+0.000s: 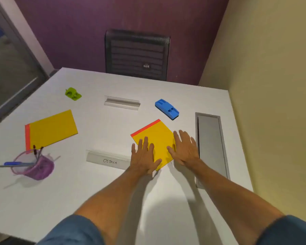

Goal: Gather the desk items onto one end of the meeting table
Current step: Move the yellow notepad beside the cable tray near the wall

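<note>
Resting flat on the yellow notepad (156, 136), straight, spread fingers (146, 142) of left hand (143, 159) and right hand (186, 152).

The person is wearing blue.
Left sleeve (72, 230) and right sleeve (288, 230) are ending near the elbows, baring the arms to the left hand (143, 156) and right hand (185, 151); the cloth is perhaps looking like denim.

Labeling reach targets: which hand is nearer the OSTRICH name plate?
Left. The left hand rests flat on the left edge of the yellow pad, right beside the right end of the name plate. The right hand lies on the pad's right side, farther away.
</note>
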